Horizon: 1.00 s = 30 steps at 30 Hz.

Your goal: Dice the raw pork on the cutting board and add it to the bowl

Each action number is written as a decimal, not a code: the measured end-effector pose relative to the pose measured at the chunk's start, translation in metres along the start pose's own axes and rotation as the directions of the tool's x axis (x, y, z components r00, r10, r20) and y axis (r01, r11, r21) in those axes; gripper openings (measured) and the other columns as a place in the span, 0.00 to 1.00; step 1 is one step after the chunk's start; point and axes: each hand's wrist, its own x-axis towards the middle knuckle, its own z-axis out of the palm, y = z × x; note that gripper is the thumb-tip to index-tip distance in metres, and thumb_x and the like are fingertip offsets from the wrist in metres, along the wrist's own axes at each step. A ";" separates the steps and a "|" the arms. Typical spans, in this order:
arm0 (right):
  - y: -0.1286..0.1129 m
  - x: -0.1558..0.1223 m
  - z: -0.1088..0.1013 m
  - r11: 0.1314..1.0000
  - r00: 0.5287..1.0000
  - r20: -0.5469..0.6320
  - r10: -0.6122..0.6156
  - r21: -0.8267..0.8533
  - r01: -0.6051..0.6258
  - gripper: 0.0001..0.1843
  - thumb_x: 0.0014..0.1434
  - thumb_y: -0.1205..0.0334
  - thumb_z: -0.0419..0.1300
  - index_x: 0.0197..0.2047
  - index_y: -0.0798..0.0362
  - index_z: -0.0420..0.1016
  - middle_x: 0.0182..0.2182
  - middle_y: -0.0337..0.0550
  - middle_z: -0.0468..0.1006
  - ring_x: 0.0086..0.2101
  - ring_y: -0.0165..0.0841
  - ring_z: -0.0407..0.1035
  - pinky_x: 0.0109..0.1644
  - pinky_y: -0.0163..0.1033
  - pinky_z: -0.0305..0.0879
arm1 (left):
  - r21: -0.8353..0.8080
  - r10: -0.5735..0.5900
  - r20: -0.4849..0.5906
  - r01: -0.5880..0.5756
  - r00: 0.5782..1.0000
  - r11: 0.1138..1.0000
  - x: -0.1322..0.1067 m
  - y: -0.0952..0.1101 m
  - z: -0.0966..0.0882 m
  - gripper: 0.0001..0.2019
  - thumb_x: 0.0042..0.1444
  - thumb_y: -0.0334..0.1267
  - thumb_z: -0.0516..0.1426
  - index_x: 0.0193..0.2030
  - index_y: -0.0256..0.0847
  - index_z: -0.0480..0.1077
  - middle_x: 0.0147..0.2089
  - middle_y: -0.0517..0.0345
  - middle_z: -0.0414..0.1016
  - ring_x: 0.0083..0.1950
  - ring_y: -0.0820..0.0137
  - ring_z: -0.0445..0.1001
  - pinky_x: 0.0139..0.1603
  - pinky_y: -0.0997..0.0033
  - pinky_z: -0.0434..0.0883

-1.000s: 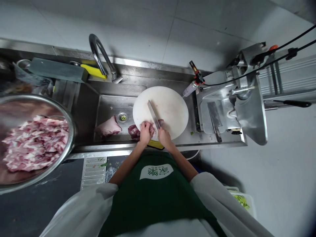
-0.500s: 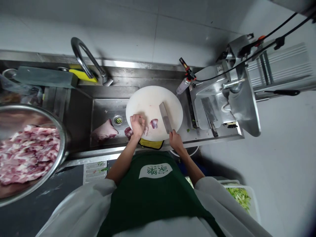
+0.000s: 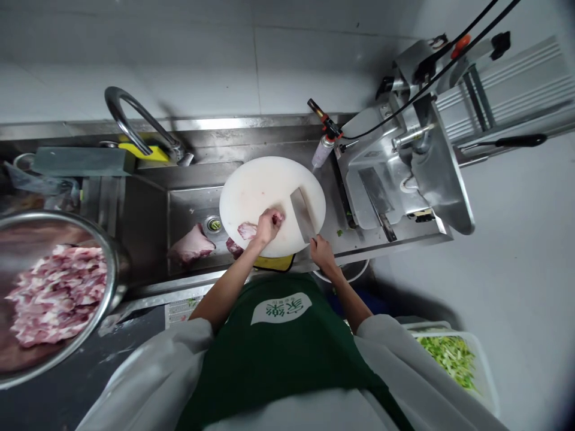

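Above a steel sink point(image 3: 177, 200), we work at a round white cutting board point(image 3: 251, 185), our right hand point(image 3: 320, 251) closed firmly around the handle of a cleaver point(image 3: 302, 214) whose blade lies over the board's right side. Our left hand point(image 3: 268, 227) is at the board's middle, fingers curled inward at a small bit of meat point(image 3: 281, 216); they largely hide it, and we cannot tell whether they have hold of it. A pale slice of meat point(image 3: 247, 230) rests on the board just beside that hand, while a darker chunk point(image 3: 234, 248) shows at the board's edge, partly covered by our forearm. A larger slab of meat point(image 3: 193, 244) sits in the sink near the drain point(image 3: 214, 224). To our left, a metal bowl point(image 3: 110, 263) holds a heap of cut meat point(image 3: 60, 293).
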 end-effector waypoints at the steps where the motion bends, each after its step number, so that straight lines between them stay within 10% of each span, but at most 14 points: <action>1: 0.002 0.000 -0.001 1.000 1.000 0.000 0.003 0.002 -0.003 0.15 0.75 0.61 0.46 0.51 0.58 0.72 0.39 0.52 0.80 0.40 0.41 0.74 0.41 0.38 0.57 | 0.044 0.074 -0.011 -0.073 0.997 0.996 0.000 0.001 0.001 0.06 0.57 0.28 0.56 0.36 0.42 0.71 0.42 0.54 0.73 0.40 0.69 0.73 0.45 0.66 0.73; 6: -0.004 -0.002 -0.019 1.000 0.999 0.040 0.027 -0.009 -0.027 0.15 0.75 0.63 0.46 0.51 0.59 0.71 0.41 0.55 0.81 0.43 0.42 0.75 0.43 0.38 0.59 | 0.168 0.247 0.068 -0.255 0.967 0.952 -0.032 0.000 0.012 0.05 0.58 0.32 0.59 0.40 0.44 0.74 0.47 0.51 0.75 0.49 0.63 0.76 0.52 0.59 0.75; 13: -0.058 -0.008 -0.047 0.999 0.997 -0.065 -0.044 0.002 0.045 0.20 0.78 0.58 0.39 0.61 0.58 0.65 0.42 0.55 0.82 0.43 0.43 0.77 0.45 0.40 0.63 | 0.251 0.185 -0.455 -0.073 0.871 0.965 -0.071 -0.007 -0.011 0.06 0.66 0.39 0.56 0.41 0.42 0.72 0.42 0.50 0.73 0.44 0.63 0.73 0.46 0.61 0.74; 22: -0.058 0.023 -0.009 0.995 0.989 0.108 -0.097 -0.017 0.100 0.17 0.76 0.62 0.44 0.56 0.56 0.71 0.47 0.56 0.82 0.49 0.43 0.77 0.51 0.41 0.66 | 0.376 0.255 -0.009 -0.233 0.967 0.897 -0.037 -0.016 0.022 0.08 0.65 0.36 0.57 0.46 0.42 0.76 0.49 0.46 0.74 0.53 0.57 0.69 0.57 0.53 0.70; 30: -0.053 -0.004 -0.052 0.995 0.995 0.054 -0.078 -0.056 0.081 0.19 0.77 0.59 0.44 0.54 0.56 0.73 0.45 0.57 0.81 0.47 0.45 0.77 0.48 0.39 0.64 | 0.311 0.220 -0.336 -0.112 0.916 0.944 -0.057 -0.001 -0.001 0.04 0.64 0.38 0.59 0.39 0.43 0.75 0.45 0.49 0.72 0.51 0.59 0.72 0.58 0.53 0.71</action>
